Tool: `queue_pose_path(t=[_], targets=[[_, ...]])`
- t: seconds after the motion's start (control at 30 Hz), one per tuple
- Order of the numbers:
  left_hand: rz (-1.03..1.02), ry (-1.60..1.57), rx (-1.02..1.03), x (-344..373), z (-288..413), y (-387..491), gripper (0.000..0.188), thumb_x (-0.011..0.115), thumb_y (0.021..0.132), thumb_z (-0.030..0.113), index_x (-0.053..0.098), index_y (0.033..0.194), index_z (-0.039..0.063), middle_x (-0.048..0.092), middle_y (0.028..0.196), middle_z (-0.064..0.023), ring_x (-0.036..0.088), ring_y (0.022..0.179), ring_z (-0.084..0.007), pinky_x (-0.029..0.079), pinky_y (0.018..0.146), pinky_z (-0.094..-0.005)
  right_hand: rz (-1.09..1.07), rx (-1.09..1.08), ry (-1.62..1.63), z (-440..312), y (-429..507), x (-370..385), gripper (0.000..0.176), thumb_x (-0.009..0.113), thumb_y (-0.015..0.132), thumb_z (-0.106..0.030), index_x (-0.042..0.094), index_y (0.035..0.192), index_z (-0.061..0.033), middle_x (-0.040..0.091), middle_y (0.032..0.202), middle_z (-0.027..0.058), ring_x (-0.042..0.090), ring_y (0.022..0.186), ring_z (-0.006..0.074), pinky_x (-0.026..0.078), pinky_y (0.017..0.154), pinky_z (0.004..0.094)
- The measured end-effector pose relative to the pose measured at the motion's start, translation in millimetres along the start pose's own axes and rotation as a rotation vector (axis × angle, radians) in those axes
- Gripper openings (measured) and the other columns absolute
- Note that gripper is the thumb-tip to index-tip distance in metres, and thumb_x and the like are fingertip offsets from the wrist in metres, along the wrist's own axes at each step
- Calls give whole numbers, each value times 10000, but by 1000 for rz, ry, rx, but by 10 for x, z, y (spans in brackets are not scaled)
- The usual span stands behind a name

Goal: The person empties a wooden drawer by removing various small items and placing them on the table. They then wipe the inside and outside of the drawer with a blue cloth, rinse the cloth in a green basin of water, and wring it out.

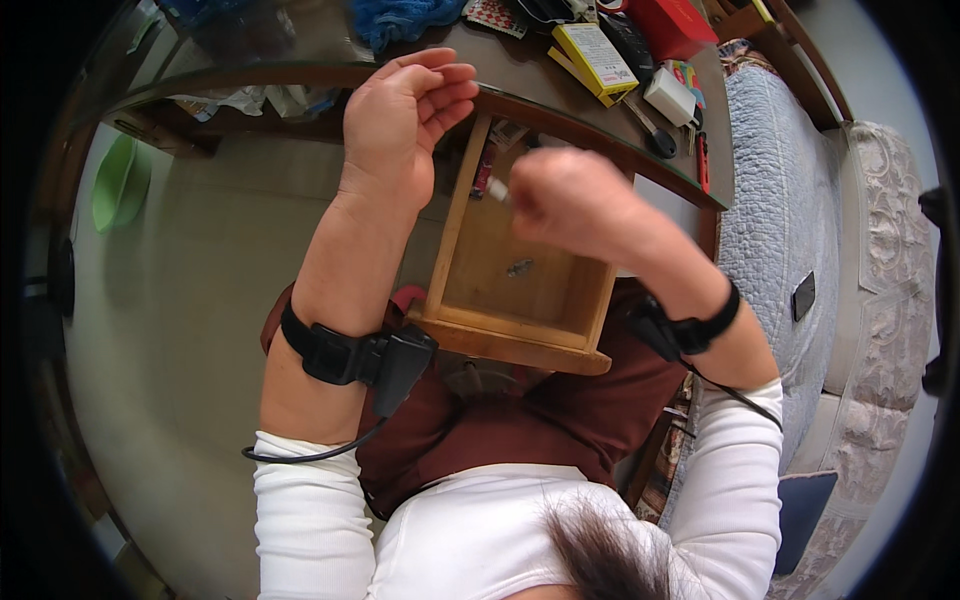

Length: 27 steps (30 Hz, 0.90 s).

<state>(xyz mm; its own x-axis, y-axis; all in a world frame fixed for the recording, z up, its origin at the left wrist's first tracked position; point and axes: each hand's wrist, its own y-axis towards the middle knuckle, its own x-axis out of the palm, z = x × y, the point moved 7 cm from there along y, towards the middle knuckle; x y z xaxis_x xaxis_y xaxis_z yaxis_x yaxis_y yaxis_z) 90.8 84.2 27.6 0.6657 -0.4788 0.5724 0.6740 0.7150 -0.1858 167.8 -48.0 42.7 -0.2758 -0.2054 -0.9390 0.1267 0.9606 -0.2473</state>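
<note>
An open wooden drawer (pixel 525 292) juts out from under the glass-topped desk, over my lap. My right hand (pixel 562 191), blurred, is over the drawer with its fingers curled; a small white object (pixel 497 189) shows beside them, and I cannot tell whether the hand holds it. My left hand (pixel 412 112) is raised at the desk's front edge, left of the drawer, fingers loosely bent and apart, nothing in it. Inside the drawer lie a small clear item (pixel 519 268) near the front and a dark pink packet (pixel 484 172) along the left wall.
On the desk (pixel 510 67) are a blue cloth (pixel 405 19), a yellow and white box (pixel 596 60), a red box (pixel 671 28), a white charger (pixel 670 96) and a red cutter (pixel 703 161). At right, a phone (pixel 803 296) lies on a quilted sofa cover (pixel 780 225). A green basin (pixel 122 184) stands left.
</note>
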Motion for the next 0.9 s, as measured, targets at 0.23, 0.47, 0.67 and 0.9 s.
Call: queue_pose_path(t=[0.23, 0.47, 0.67, 0.9], targets=[[11, -40, -98, 45, -93, 37, 270, 496, 903, 44, 593, 1151, 4, 680, 1058, -137, 655, 956, -227, 530, 873, -342, 590, 45, -321, 191, 371, -955, 148, 653, 814, -221, 650, 802, -73, 661, 813, 104, 677, 783, 296, 542, 667, 403], [-27, -55, -88, -58, -92, 69, 273, 508, 902, 53, 594, 1157, 6, 683, 1045, -135, 658, 951, -220, 535, 870, -337, 705, -17, -354, 4, 107, -801, 205, 641, 895, -297, 657, 856, -96, 668, 839, 67, 678, 762, 276, 541, 630, 381], [-28, -53, -81, 15, -76, 44, 252, 494, 886, 46, 614, 1100, -11, 701, 966, -136, 673, 873, -217, 547, 815, -330, -66, 28, -186, 163, -48, 405, 268, 609, 850, -122, 639, 1109, -57, 641, 1129, 111, 682, 936, 302, 561, 733, 406], [-82, -9, -94, 84, -92, -1, 253, 499, 896, 59, 611, 1111, -14, 700, 973, -137, 674, 887, -215, 547, 831, -329, 22, 6, -206, 324, 280, 730, 606, 583, 834, -52, 443, 1422, -102, 457, 1446, 88, 666, 990, 321, 564, 775, 415]])
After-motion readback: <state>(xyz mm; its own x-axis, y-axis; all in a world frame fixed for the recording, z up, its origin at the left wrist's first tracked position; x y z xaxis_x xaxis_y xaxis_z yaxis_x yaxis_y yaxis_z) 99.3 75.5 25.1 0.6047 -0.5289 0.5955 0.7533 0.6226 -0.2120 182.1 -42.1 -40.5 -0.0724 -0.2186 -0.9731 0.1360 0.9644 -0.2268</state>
